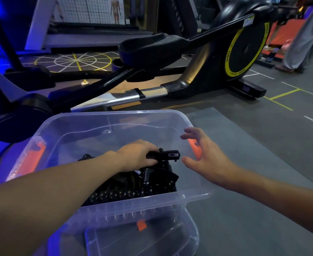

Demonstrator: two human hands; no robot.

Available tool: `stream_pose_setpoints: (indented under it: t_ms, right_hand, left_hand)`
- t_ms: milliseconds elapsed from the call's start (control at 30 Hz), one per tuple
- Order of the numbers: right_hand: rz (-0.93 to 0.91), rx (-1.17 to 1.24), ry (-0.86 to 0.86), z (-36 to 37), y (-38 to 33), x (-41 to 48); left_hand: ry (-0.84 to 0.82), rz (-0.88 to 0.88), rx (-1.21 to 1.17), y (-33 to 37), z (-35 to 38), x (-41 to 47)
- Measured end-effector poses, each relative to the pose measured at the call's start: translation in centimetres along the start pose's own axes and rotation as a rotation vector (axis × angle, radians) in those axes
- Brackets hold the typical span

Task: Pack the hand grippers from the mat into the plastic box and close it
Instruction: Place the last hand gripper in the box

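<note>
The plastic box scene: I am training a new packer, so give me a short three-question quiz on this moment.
1. True or false: the left hand is inside the plastic box, closed on a black hand gripper.
2. The right hand is: A) gripping the lid, B) open with fingers spread, by the box's right wall, C) resting flat on the mat.
3. Fill in: the clear lid lies ____ the box, on the side nearest the camera, so the box is not yet closed.

Key: 1 true; 2 B; 3 under.
</note>
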State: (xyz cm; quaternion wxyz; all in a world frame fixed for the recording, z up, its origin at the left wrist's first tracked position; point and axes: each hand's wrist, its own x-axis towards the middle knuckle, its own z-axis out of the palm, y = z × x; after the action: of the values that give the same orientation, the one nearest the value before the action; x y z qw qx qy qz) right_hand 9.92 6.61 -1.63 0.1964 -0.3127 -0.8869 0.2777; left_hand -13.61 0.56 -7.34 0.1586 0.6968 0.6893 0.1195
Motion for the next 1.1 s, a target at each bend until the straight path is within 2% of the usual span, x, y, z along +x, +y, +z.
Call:
stream_pose_setpoints:
  t_ms: [167,467,600,733,933,1033,1100]
  right_hand:
    - [-0.008,0.032,0.023,0.1,0.0,0.0]
    - [0.016,0.033,0.018,-0.1,0.0,-0.2]
    - [0.012,-0.009,0.015,-0.2,-0.2,-0.2]
    - [0.039,-0.047,0.061,-0.2,-0.3,-0.1]
    - [0.159,-0.014,0.013,0.1,-0.8,-0.4]
    - [0.201,-0.005,0.04,0.1,-1.5,-0.9]
    - [0.204,0.013,0.056,0.2,-1.7,-0.8]
  left_hand:
    - [0.026,-0.006,-0.075,-1.3,-0.1,-0.9]
    - [0.051,-0.011,-0.071,-1.6,-0.5,-1.3]
    - [0.119,-0.004,-0.049,-0.7,-2.3,-2.3]
    - [0.281,-0.033,-0.057,0.5,-5.5,-4.7]
    - [0.411,-0.155,0.177,0.0,-9.7,-12.9]
    - [0.415,-0.329,0.332,-1.8,-10.1,-17.3]
    - [0.401,-0.471,0.326,-3.5,-9.3,-19.3]
